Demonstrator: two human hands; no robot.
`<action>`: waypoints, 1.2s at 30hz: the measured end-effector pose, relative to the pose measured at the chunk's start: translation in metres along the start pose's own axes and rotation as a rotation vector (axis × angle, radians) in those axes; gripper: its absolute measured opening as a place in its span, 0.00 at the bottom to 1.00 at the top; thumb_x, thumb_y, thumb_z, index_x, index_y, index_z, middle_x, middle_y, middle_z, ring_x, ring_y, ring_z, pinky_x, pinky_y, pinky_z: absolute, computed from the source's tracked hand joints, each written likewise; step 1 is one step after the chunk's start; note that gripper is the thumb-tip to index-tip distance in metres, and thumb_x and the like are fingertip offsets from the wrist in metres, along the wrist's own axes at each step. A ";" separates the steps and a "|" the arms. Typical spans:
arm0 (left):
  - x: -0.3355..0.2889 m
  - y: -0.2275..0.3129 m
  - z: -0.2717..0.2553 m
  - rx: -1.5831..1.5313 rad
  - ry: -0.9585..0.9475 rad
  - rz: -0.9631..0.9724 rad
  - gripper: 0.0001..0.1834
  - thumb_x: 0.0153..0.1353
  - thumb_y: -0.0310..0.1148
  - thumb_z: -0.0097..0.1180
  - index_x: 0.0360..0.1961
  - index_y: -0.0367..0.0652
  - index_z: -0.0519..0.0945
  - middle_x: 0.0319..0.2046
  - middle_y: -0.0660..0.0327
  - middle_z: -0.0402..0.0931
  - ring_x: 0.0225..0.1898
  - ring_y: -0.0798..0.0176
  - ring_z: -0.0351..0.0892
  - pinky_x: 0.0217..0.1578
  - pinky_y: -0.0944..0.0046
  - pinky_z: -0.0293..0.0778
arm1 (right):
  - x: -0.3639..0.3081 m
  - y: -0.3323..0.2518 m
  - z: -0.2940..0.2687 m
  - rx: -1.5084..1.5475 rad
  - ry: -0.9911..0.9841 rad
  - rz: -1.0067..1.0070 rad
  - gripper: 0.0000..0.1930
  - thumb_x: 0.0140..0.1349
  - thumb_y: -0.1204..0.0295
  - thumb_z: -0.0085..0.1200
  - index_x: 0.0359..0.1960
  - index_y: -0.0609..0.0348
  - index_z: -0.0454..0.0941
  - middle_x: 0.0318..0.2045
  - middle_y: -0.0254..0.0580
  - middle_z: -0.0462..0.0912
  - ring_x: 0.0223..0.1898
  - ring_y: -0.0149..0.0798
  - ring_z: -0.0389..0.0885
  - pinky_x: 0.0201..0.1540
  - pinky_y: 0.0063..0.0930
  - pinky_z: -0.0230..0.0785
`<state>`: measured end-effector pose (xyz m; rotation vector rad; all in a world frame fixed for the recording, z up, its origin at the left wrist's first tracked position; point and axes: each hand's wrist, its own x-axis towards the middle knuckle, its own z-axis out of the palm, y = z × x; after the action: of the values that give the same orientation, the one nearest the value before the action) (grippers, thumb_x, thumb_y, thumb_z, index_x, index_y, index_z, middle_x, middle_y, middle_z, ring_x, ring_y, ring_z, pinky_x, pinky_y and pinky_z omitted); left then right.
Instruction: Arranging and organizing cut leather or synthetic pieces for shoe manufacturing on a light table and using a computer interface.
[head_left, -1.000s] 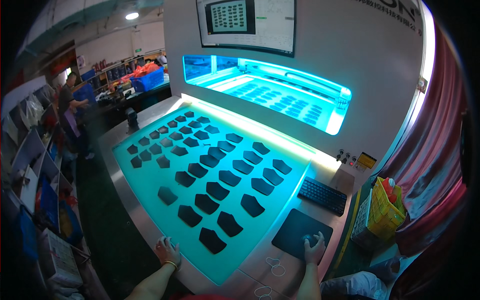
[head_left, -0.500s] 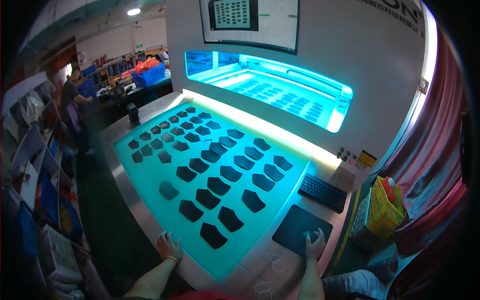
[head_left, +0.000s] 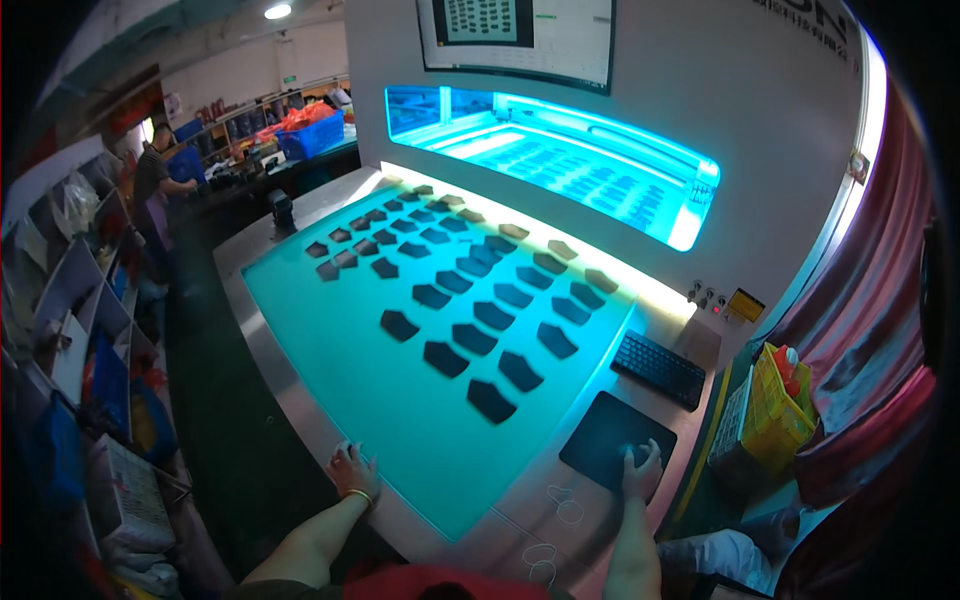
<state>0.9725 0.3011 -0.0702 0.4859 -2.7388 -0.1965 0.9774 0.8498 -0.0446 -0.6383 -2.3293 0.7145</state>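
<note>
Many dark five-sided pieces point(head_left: 475, 338) lie in rows on the glowing turquoise bed point(head_left: 400, 450) of a large machine. At the near left edge of that bed my left hand point(head_left: 352, 472) rests with fingers spread, holding nothing. My right hand point(head_left: 645, 472) curves over a computer mouse point(head_left: 628, 453), mostly hidden under the fingers, on a black mouse pad point(head_left: 590, 440). Just beyond the pad sits a black keyboard point(head_left: 658, 369).
A lit window point(head_left: 560, 165) and a monitor point(head_left: 515, 40) face me on the machine. Knobs point(head_left: 708, 298) sit at its right. Yellow crate point(head_left: 775, 410) stands right, near a pink curtain point(head_left: 850, 300). Shelves point(head_left: 75, 300) and another person point(head_left: 155, 190) are at left.
The rows of dark pieces have shifted away from me toward the machine, baring more turquoise surface near my left hand. The view has tilted slightly; both hands keep their places.
</note>
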 end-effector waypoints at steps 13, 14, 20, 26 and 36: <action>0.009 -0.019 0.022 -0.022 0.037 0.013 0.27 0.56 0.49 0.61 0.53 0.50 0.71 0.55 0.58 0.63 0.62 0.54 0.60 0.61 0.48 0.53 | -0.013 -0.002 0.023 0.051 0.006 0.014 0.28 0.56 0.62 0.61 0.57 0.56 0.69 0.44 0.43 0.81 0.49 0.49 0.78 0.55 0.43 0.67; 0.008 -0.021 0.022 -0.024 0.041 0.014 0.27 0.56 0.49 0.61 0.53 0.50 0.71 0.55 0.58 0.63 0.62 0.54 0.60 0.61 0.48 0.53 | -0.015 -0.004 0.023 0.059 -0.009 0.026 0.28 0.56 0.62 0.61 0.57 0.55 0.69 0.44 0.43 0.81 0.50 0.48 0.78 0.55 0.43 0.67; 0.006 -0.010 0.018 -0.025 0.069 0.018 0.26 0.56 0.48 0.61 0.52 0.50 0.72 0.54 0.58 0.63 0.62 0.54 0.59 0.61 0.48 0.53 | -0.001 -0.004 0.012 0.012 -0.004 0.010 0.29 0.53 0.60 0.61 0.57 0.54 0.69 0.44 0.41 0.81 0.49 0.48 0.77 0.55 0.43 0.66; 0.007 0.013 0.003 -0.016 0.052 0.020 0.26 0.56 0.48 0.61 0.52 0.49 0.72 0.54 0.58 0.64 0.62 0.54 0.58 0.60 0.48 0.53 | 0.018 0.002 0.004 0.001 0.003 -0.015 0.31 0.51 0.58 0.62 0.57 0.53 0.69 0.43 0.41 0.81 0.47 0.49 0.77 0.53 0.44 0.66; 0.011 0.050 -0.013 -0.021 0.003 -0.011 0.26 0.56 0.49 0.59 0.53 0.49 0.71 0.55 0.58 0.63 0.63 0.54 0.58 0.61 0.48 0.52 | 0.054 0.006 -0.012 0.008 -0.036 0.008 0.31 0.50 0.60 0.63 0.57 0.54 0.69 0.44 0.41 0.80 0.49 0.49 0.76 0.55 0.44 0.65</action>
<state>0.9518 0.3425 -0.0453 0.4947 -2.7287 -0.2273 0.9494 0.8904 -0.0182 -0.6372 -2.3568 0.7439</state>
